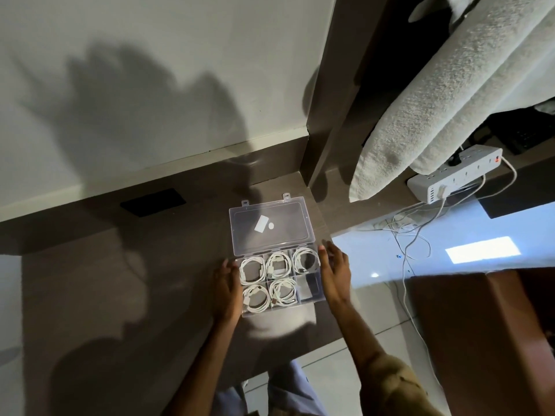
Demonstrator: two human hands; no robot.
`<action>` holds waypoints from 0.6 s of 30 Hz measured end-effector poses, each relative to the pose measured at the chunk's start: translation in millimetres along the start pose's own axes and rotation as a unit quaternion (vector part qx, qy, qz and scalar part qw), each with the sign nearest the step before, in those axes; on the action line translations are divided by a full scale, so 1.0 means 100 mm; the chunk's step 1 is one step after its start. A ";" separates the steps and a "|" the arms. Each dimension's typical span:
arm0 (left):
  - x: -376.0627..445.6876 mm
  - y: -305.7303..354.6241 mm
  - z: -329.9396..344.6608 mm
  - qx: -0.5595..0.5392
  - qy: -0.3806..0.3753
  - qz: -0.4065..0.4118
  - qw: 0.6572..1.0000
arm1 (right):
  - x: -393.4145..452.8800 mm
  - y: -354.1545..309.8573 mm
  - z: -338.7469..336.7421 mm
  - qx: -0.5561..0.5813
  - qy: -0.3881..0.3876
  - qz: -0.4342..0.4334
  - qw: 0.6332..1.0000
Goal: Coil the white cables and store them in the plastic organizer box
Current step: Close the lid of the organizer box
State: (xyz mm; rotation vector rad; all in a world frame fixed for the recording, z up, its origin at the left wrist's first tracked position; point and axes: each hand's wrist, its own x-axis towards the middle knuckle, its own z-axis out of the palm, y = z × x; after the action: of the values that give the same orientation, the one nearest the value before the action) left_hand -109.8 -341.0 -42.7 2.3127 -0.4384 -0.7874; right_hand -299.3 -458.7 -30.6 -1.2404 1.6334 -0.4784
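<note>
A clear plastic organizer box (312, 298) lies on the brown table, its lid (270, 226) flipped open toward the wall. Several of its compartments each hold one coiled white cable (280, 263); the near right compartment (309, 286) holds no cable. My left hand (227, 288) rests against the box's left side, fingers spread. My right hand (335, 270) lies flat against the right side, fingers extended. Neither hand holds a cable.
The brown table (120, 289) ends just right of the box. A white power strip (453, 175) with loose cords (405, 235) sits at the right over a glossy floor. A grey towel (420, 100) hangs above. A dark rectangular patch (153, 202) lies near the wall.
</note>
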 end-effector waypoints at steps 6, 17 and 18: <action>0.27 0.32 0.04 -0.304 -0.122 -0.219 0.919 | 0.30 -0.23 0.22 0.106 -0.070 0.157 0.979; 0.49 0.28 -0.20 -0.301 -0.139 -0.179 0.926 | 0.37 -0.27 0.09 0.286 -0.132 0.175 0.933; 0.51 0.30 -0.24 -0.346 -0.143 -0.218 0.901 | 0.40 -0.26 0.08 0.288 -0.126 0.182 0.932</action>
State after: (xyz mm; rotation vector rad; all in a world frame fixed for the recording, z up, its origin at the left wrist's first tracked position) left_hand -58.5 -377.2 -29.6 1.6297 0.2382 -1.2663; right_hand -278.7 -502.4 -32.8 -0.5220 1.3247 -0.4917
